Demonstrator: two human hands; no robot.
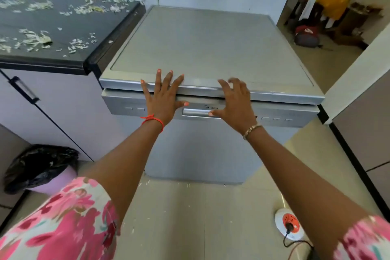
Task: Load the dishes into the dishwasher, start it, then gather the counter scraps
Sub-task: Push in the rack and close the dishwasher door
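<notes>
A silver dishwasher (211, 48) stands against the tiled wall, its door (200, 150) up and nearly flush under the top lip. My left hand (163, 97) lies flat with spread fingers over the top front edge and the door's upper panel. My right hand (234, 99) is beside it, fingers loosely bent over the same edge, thumb touching the door handle (196, 112). Pale vegetable scraps (35, 38) are scattered over the black counter (63, 19) to the left. No dishes are visible.
A lilac bin with a black bag (42, 167) stands on the floor at lower left, beside a white cabinet (52, 107). A round floor socket with a plugged cable (290, 226) lies at lower right. A doorway with stored items (329, 17) opens at upper right.
</notes>
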